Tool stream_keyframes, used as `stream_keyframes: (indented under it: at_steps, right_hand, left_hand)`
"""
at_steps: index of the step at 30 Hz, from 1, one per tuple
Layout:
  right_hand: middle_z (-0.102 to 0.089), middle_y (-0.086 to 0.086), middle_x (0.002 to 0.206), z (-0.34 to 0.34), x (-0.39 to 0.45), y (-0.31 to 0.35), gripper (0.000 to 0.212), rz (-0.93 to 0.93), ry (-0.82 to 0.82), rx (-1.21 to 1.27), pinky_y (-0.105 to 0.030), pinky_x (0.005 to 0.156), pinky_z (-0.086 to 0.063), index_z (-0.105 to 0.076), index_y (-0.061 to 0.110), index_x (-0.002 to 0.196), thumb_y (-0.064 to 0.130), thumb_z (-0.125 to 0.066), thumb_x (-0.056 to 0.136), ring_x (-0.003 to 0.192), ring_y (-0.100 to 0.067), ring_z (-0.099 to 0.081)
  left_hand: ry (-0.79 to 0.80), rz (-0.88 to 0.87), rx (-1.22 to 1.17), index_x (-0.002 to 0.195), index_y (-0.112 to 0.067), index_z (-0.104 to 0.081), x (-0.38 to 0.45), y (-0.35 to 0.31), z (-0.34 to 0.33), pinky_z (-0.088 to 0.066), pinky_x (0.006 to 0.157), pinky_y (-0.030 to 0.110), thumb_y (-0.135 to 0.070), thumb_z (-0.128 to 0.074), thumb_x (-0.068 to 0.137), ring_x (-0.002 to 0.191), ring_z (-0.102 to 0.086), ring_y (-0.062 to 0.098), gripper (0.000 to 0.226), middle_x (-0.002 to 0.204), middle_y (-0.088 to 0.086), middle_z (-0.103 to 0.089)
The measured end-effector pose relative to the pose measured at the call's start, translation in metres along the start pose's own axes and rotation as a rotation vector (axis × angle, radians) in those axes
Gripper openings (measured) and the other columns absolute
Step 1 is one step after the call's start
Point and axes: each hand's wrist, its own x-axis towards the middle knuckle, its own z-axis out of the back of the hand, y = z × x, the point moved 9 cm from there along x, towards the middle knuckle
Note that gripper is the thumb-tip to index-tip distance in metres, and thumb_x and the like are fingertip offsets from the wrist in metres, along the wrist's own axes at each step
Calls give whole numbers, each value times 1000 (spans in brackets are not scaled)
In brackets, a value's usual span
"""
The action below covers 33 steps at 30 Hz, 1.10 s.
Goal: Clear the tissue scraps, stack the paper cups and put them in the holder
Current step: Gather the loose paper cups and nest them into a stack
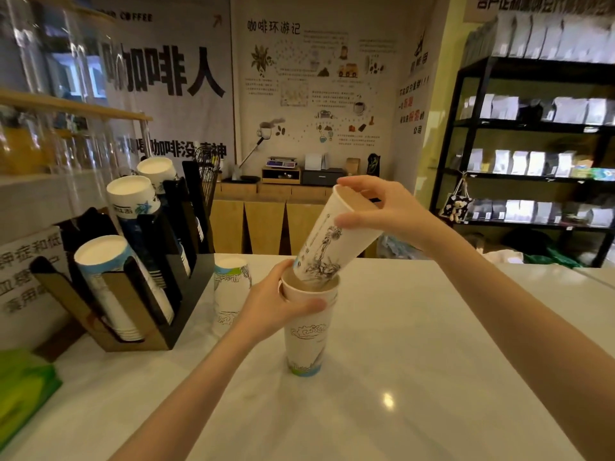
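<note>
A stack of printed paper cups (307, 334) stands upright on the white counter (416, 344). My left hand (276, 307) grips its rim from the left. My right hand (382, 207) holds another printed paper cup (332, 241) by its rim, tilted, with its base dipping into the mouth of the stack. One more cup (229, 287) sits upside down on the counter just left of my left hand. The black cup holder (186, 314) stands at the left, with three slanted rows of stacked cups in it. No tissue scraps show.
A green packet (23, 387) lies at the counter's near left edge. A printed sign (26, 271) stands behind the holder. Glass shelving rises at the far left. Black shelves with bags (532, 161) fill the right background.
</note>
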Motion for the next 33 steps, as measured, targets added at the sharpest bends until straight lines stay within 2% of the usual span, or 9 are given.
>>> stream_keyframes:
  at_steps: [3,8,16,20,22,24,26,29,33]
  right_hand:
    - [-43,7,122,-29,6,5,67,12,126,-147,-34,91,-48,-44,31,129,39,-73,69,113,-16,-46]
    - [-43,7,128,-79,7,-10,68,23,300,-284,-29,89,-40,-43,35,129,49,-71,68,114,-12,-40]
    - [-43,5,130,-122,-9,-43,67,-13,405,-227,-31,91,-40,-45,34,128,49,-71,68,114,-14,-41]
    - [-43,6,135,-124,-12,-47,67,2,384,-164,-31,94,-40,-42,33,131,49,-69,70,113,-9,-40]
    - [-42,6,140,-117,-10,-48,69,-10,377,-56,-33,100,-40,-37,33,134,47,-67,73,117,-7,-40]
    - [-43,5,140,-102,-7,-57,68,-60,337,103,-34,103,-37,-35,33,136,47,-64,76,120,-8,-41]
    - [-45,7,134,-89,-11,-76,76,-120,344,241,-36,107,-34,-32,36,135,48,-67,68,122,-11,-42]
    - [-42,7,140,-94,-29,-106,100,-177,445,303,-38,110,-32,-25,37,137,39,-78,53,129,-13,-40]
    - [-39,8,144,-131,-49,-129,107,-230,527,276,-43,114,-30,-22,31,140,21,-85,54,130,-10,-40]
  left_hand:
    - [-17,10,-6,131,-28,-35,-3,0,0,-47,79,25,-41,-78,57,102,-51,9,87,114,-14,-52]
    - [-42,15,-46,120,-33,-41,-5,2,1,-38,63,10,-34,-77,63,86,-48,-5,67,94,-26,-49]
    - [-65,27,-74,92,-54,-38,-2,14,-2,-39,64,13,-30,-81,59,85,-48,-10,59,91,-32,-49]
    - [-67,20,-102,108,-48,-39,-3,18,-3,-44,74,18,-33,-80,60,104,-53,9,65,102,-26,-53]
    - [-51,28,-41,128,-38,-34,-5,20,-5,-45,88,27,-46,-77,54,119,-47,15,86,122,-15,-53]
    - [-47,37,23,139,-33,-19,-7,19,-2,-39,104,38,-58,-72,45,131,-37,18,111,144,-5,-39]
    - [-91,-5,83,140,-38,-13,-10,9,6,-32,107,42,-62,-70,40,134,-32,15,118,150,-5,-29]
    - [-120,-160,225,131,-49,-18,-13,-14,12,-25,107,35,-60,-70,45,132,-26,4,101,146,-18,-27]
    - [-100,-381,434,124,-39,-41,-14,-42,1,-17,109,28,-44,-75,61,128,-22,-6,72,129,-26,-34]
